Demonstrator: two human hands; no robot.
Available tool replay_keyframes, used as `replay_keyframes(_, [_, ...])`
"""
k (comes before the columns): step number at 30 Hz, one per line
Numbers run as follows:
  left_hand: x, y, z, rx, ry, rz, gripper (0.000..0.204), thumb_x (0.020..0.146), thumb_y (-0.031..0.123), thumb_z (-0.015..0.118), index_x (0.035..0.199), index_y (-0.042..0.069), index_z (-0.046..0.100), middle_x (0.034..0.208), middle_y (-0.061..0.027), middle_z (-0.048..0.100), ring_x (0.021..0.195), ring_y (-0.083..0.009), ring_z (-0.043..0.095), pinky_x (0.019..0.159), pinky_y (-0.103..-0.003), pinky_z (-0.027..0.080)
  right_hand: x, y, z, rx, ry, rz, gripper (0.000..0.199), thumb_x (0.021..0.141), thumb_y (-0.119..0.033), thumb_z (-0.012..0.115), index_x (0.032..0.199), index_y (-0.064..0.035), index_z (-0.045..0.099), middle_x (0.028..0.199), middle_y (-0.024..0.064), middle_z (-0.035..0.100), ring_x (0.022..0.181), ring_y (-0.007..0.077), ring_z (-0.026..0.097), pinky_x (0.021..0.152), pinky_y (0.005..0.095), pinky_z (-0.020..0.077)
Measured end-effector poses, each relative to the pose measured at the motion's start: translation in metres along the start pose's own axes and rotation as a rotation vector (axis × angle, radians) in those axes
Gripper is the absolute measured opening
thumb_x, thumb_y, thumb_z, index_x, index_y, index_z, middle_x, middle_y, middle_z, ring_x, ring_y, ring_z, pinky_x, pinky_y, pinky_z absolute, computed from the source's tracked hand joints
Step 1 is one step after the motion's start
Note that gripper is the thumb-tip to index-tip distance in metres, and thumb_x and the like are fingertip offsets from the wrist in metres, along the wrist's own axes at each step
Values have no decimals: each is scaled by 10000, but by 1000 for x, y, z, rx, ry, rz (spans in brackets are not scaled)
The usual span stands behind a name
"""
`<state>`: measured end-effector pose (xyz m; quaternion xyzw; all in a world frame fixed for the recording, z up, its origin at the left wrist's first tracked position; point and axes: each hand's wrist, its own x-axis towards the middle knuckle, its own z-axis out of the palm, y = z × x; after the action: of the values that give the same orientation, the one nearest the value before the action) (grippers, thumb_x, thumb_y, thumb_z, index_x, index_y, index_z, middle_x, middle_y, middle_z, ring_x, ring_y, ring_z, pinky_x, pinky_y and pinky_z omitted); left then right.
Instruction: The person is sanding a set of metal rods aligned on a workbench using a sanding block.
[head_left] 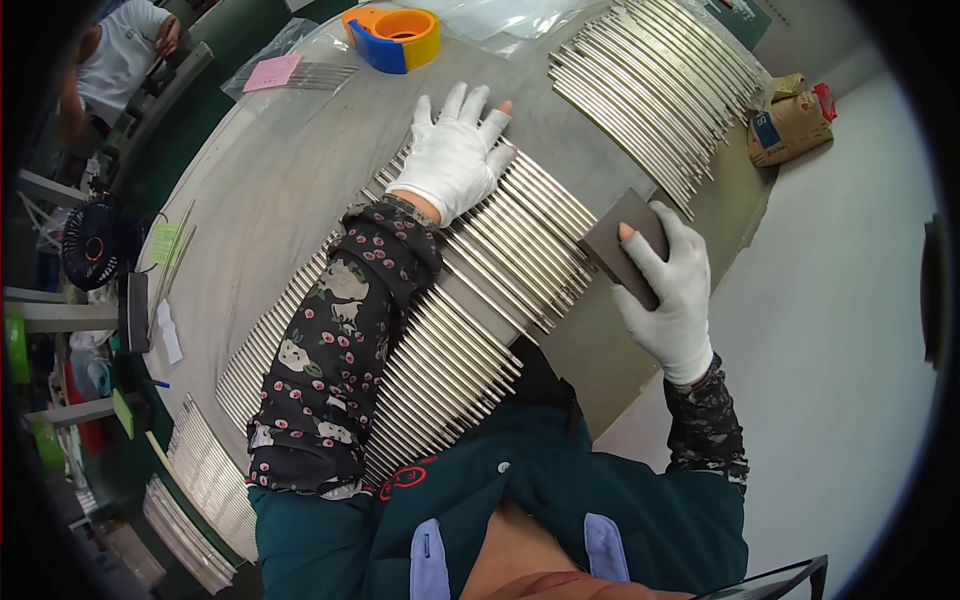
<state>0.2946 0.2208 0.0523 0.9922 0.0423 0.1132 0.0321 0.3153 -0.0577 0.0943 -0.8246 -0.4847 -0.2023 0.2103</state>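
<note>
My left hand [450,158], in a white glove with some bare fingertips, lies with spread fingers across the far part of a row of thin shiny metal rods [530,235]. Gripped in my gloved right hand [672,290] is a dark grey-brown rectangular block [622,243], which looks like a sanding block. One corner of it is at the right ends of the rods; whether it touches them I cannot tell. A nearer group of the same rods [440,365] lies side by side, partly hidden under my left sleeve.
Another batch of metal rods [655,85] lies at the far right. A blue and yellow tape dispenser [395,40] stands at the back, beside bagged rods with a pink label [272,72]. At left are a black fan [95,243] and a person [125,55]. A brown paper bag [792,128] sits by the wall.
</note>
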Motion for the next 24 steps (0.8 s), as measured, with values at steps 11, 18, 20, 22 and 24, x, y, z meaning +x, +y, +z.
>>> replay_keyframes(11, [-4, -11, -4, 53, -31, -194, 555, 914, 476, 452, 1389, 191, 429, 1452, -144, 344, 1354, -292, 292, 1081, -583, 201, 57, -15, 56, -95, -99, -108, 481, 680, -197, 698, 1152, -142, 618, 1205, 227, 497, 959, 342, 542, 723, 415, 466])
replay_keyframes(18, [-3, -7, -9, 4, -47, -172, 574, 907, 466, 488, 1386, 155, 423, 1450, -188, 338, 1372, -335, 276, 1084, -588, 211, 58, -13, 52, -100, -99, -149, 462, 686, -189, 691, 1142, -152, 622, 1181, 206, 506, 938, 336, 544, 702, 409, 468])
replay_keyframes(20, [-5, -9, -7, 1, -24, -183, 572, 904, 463, 493, 1381, 154, 430, 1445, -188, 343, 1365, -329, 285, 1084, -586, 212, 75, -23, 68, -128, -113, -130, 466, 711, -194, 684, 1169, -153, 610, 1199, 214, 497, 952, 333, 540, 703, 410, 469])
replay_keyframes(22, [-5, -10, -5, 13, -32, -197, 558, 910, 472, 462, 1385, 182, 434, 1433, -145, 360, 1354, -289, 289, 1087, -586, 200, 63, -15, 59, -130, -125, -162, 471, 705, -190, 686, 1169, -152, 611, 1205, 224, 496, 946, 336, 545, 695, 410, 473])
replay_keyframes(24, [-5, -9, -6, 34, -34, -212, 560, 909, 471, 465, 1388, 181, 431, 1433, -144, 360, 1358, -291, 284, 1091, -586, 195, 41, -4, 42, -136, -150, -162, 466, 705, -186, 684, 1164, -152, 614, 1211, 230, 494, 953, 339, 546, 703, 406, 473])
